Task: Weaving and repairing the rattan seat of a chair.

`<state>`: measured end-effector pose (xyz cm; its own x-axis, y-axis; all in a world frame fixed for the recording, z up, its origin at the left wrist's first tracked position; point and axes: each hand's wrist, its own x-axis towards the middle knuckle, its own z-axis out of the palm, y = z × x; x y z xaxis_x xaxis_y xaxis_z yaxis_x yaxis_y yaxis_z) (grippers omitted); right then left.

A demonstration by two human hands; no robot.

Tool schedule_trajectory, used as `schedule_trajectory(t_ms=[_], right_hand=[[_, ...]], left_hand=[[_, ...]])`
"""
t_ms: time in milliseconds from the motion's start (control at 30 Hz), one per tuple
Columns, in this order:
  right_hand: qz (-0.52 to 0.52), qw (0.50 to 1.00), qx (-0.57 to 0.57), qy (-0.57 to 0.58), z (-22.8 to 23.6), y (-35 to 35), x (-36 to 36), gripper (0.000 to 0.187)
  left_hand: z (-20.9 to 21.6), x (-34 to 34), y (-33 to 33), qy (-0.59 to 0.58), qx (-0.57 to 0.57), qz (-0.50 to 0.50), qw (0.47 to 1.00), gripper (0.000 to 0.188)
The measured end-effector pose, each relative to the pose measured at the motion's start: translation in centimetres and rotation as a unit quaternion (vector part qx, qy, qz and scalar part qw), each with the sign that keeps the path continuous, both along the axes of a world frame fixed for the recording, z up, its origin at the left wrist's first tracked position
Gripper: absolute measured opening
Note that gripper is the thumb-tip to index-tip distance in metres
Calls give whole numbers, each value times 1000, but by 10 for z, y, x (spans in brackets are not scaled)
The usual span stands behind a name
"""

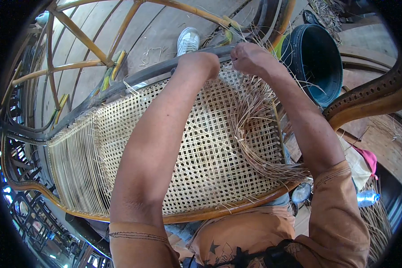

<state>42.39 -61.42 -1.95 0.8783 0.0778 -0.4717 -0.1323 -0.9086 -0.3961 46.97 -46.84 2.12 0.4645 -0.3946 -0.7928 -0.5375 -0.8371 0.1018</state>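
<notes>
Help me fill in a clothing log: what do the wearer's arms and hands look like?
The left hand and right hand look ungloved; both forearms are bare. The short orange-brown sleeves have dark stitching along their hems.

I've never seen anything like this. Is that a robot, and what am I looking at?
No robot here: these are a person's two bare arms. The camera is worn on their head and looks down; its wide fisheye lens makes straight edges bend. Beneath the arms is a woven cane panel in a curved frame, with a bundle of loose strands on its right part. The left hand and right hand are at the panel's far edge; what they hold can't be made out. A dark bucket stands to the right.
</notes>
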Motion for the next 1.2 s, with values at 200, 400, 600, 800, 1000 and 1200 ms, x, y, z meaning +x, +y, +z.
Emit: schedule_trajectory(t_ms=[200,400,600,800,1000,1200], right_hand=[[31,994,-76,-75,-7,4,-9,20],[47,995,-87,-21,5,35,-13,15],[141,963,-12,-231,-8,12,-23,25],[169,968,-30,-185,-6,18,-18,27],[154,968,0,-197,-6,24,-16,17],[12,946,304,-109,29,57,-19,19]], left_hand=[[-20,-23,26,-105,-141,-43,984,25],[-13,-18,16,-101,-104,36,989,28],[-6,-19,55,-136,-91,168,972,32],[19,-53,114,-126,-35,202,971,38],[38,-81,141,-148,-63,217,963,39],[85,-75,116,-172,-103,203,958,42]])
